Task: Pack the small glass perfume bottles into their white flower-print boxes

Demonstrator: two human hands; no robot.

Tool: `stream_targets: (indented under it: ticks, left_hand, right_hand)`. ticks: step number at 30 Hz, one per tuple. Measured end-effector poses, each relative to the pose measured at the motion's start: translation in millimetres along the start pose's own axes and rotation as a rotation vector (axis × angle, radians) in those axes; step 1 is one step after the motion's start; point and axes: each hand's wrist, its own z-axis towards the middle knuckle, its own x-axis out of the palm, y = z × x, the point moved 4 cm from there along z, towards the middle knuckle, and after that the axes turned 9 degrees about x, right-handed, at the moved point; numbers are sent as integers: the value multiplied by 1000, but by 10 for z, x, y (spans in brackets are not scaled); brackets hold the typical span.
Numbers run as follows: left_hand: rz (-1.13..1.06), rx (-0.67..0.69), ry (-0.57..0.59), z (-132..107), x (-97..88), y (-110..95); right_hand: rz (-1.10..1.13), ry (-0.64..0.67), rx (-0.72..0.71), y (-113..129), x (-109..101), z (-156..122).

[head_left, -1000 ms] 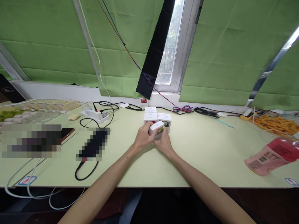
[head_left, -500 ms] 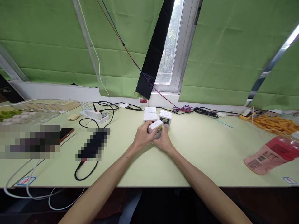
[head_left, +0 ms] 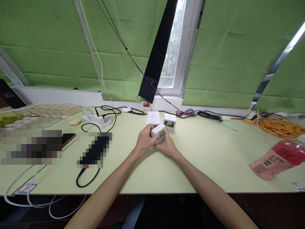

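Between my two hands is a small white box [head_left: 159, 129] with a green picture on its side, tilted and turned a little. My left hand [head_left: 145, 138] grips its left side, thumb along the front. My right hand [head_left: 168, 145] holds it at the right and underneath. Just beyond stands a row of similar white boxes [head_left: 153, 118], its front partly hidden by my left hand and the held box. To the right of that row stand more white boxes [head_left: 169, 123]; the front one carries a dark picture with pale flowers.
A single picture box [head_left: 146, 106] leans by the wall. Left lie a power strip [head_left: 96, 120], a blurred dark device [head_left: 95, 149], a phone [head_left: 68, 139] and cables. Right are a pink-red bottle [head_left: 277, 159] and orange pieces [head_left: 276, 128]. The table's front edge [head_left: 162, 193] runs below my forearms.
The view has shifted slightly. My hands keep hold of the same box, which now sits slightly nearer and clearer of the boxes behind it.
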Motion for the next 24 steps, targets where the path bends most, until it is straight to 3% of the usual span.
stream_targets:
  ticks: [8, 12, 16, 24]
  left_hand:
    - [-33, -20, 19, 7, -32, 3]
    - [-116, -129, 26, -1, -28, 67]
    - [-227, -242, 94, -4, -4, 151]
    - [-241, -382, 293, -11, -29, 196]
  right_hand:
    - [-41, -42, -7, 90, -92, -8]
    - [-103, 3, -50, 84, -176, 28]
    - [-164, 68, -130, 75, -292, 70]
    - [-289, 171, -179, 70, -441, 79]
